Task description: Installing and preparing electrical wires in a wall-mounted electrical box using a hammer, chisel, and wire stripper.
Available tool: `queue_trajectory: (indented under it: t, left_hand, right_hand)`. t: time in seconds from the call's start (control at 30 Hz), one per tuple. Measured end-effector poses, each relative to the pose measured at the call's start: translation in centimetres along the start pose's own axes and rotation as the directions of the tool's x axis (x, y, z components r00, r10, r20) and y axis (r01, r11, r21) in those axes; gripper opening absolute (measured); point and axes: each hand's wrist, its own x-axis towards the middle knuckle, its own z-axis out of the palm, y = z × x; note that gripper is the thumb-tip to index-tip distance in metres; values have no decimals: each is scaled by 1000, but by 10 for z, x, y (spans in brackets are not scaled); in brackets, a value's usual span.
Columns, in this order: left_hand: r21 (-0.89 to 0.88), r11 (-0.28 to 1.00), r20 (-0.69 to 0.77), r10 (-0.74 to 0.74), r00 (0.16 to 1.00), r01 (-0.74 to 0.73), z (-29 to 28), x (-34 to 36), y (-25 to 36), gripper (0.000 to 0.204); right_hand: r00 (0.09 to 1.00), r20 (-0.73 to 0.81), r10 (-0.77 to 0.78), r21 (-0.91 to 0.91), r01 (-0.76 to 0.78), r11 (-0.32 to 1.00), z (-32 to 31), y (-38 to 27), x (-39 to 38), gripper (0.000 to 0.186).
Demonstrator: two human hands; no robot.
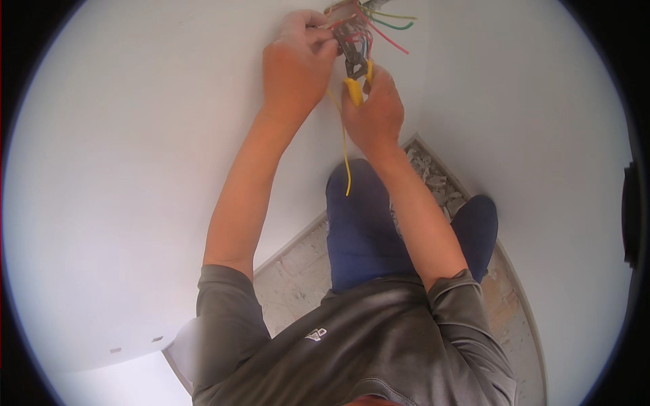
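Note:
High up against the white wall, my left hand (pixel 298 71) is closed, its fingertips pinched on a wire beside a cluster of wires. Exactly which wire it is, the fingers hide. My right hand (pixel 376 115) grips the yellow handles of dark-headed wire strippers (pixel 353 66), whose jaws point up among the wires next to my left fingertips. Red wire (pixel 389 40) and green wire (pixel 396 26) stick out to the right of the cluster. From beneath my left hand a long yellow wire (pixel 345 152) hangs down, its lower end loose.
White walls (pixel 135 169) meet in a corner close to my hands. Broken rubble (pixel 433 177) lies on the floor in that corner, by my knees. Dusty floor (pixel 291 271) with a skirting strip runs along the wall. Two small slots (pixel 157 339) show at lower left.

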Motion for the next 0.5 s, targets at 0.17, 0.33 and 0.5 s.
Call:
queue_trajectory:
  t: [0.17, 0.33, 0.5]
  left_hand:
    - [-84, 994, 42, -71, 997, 74, -3, 1, -3, 33]
    - [-5, 1000, 141, 3, 990, -2, -14, 6, 10, 47]
    - [65, 986, 178, 139, 974, -153, -25, 8, 29, 70]
  right_hand:
    - [989, -74, -127, -150, 115, 982, 0, 9, 7, 44]
    - [977, -128, -168, -195, 142, 971, 5, 14, 10, 42]
    - [986, -97, -136, -172, 118, 978, 5, 12, 7, 40]
